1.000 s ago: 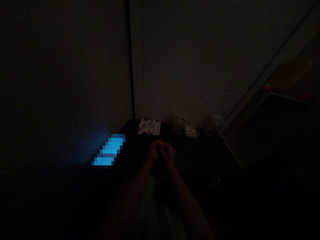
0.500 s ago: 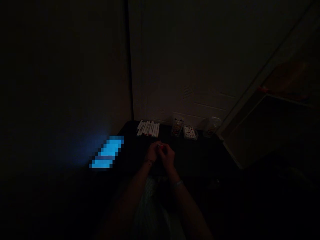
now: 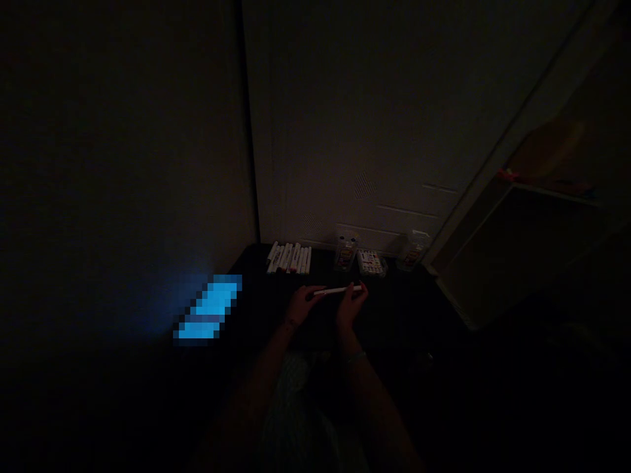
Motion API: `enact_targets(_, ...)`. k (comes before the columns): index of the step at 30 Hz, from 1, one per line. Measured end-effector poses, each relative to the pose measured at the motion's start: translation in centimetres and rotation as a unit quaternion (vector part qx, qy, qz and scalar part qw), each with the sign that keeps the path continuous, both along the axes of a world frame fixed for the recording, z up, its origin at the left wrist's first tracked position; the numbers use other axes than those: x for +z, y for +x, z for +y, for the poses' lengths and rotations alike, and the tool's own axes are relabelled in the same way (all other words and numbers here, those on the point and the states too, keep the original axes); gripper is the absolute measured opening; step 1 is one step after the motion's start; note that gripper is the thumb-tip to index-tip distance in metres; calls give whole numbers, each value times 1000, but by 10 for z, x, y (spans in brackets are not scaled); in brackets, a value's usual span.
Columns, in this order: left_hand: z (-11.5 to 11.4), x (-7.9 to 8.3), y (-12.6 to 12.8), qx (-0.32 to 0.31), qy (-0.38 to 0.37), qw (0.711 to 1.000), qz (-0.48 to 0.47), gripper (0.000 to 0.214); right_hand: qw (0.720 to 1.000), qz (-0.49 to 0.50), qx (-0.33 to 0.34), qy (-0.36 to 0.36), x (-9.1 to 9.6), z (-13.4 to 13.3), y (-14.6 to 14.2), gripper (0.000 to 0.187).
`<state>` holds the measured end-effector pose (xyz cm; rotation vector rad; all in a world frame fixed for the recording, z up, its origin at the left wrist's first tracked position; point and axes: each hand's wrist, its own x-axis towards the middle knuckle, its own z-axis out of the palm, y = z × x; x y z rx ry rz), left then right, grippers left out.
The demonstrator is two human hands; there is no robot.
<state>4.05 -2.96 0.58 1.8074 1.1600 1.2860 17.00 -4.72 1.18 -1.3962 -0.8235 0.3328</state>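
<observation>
The room is very dark. A white marker [image 3: 338, 290] lies level between my two hands above a black table [image 3: 394, 309]. My left hand [image 3: 302, 304] grips its left end and my right hand [image 3: 351, 303] pinches its right end, where a reddish tip shows. A row of several white markers [image 3: 288, 257] lies at the table's far edge, just beyond my hands.
Three small clear boxes of coloured items [image 3: 371, 261] stand at the back of the table against the wall. A glowing blue screen [image 3: 209, 309] lies to the left. A dark cabinet [image 3: 532, 249] stands at the right.
My hands were clasped close together around something small; they have drawn apart, and the white marker now shows stretched between them. The view has shifted slightly.
</observation>
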Motion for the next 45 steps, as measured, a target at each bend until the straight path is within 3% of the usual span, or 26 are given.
enact_targets(5, 8, -2, -9, 56, -38, 990, -124, 31, 998, -48, 35, 26, -4, 3, -4, 46)
enact_targets(11, 18, -5, -20, 98, -72, 951, -284, 38, 981, -136, 135, -33, -7, 4, -12, 36)
enact_targets(14, 17, -4, -21, 112, -74, 938, -320, 43, 969, -202, 133, -52, -4, 1, -14, 33)
enact_targets(19, 16, 0, -18, 120, -77, 928, -345, 46, 939, -322, 115, -18, 6, -4, -20, 32)
enact_targets(24, 13, 1, -16, 114, -73, 937, -323, 42, 922, -366, 103, -69, 7, -5, -22, 35)
enact_targets(29, 12, 2, -15, 113, -69, 946, -294, 37, 907, -381, 165, -69, 3, -5, -21, 38)
enact_targets(35, 10, 0, -12, 109, 14, 977, -184, 26, 913, -365, 174, -62, -1, -2, -21, 45)
enact_targets(41, 3, 1, -6, 45, 12, 992, -120, 24, 917, -350, 173, -83, -3, 1, -20, 46)
enact_targets(45, -3, 6, -1, 0, 35, 998, -53, 21, 907, -372, 191, -62, -2, 3, -18, 36)
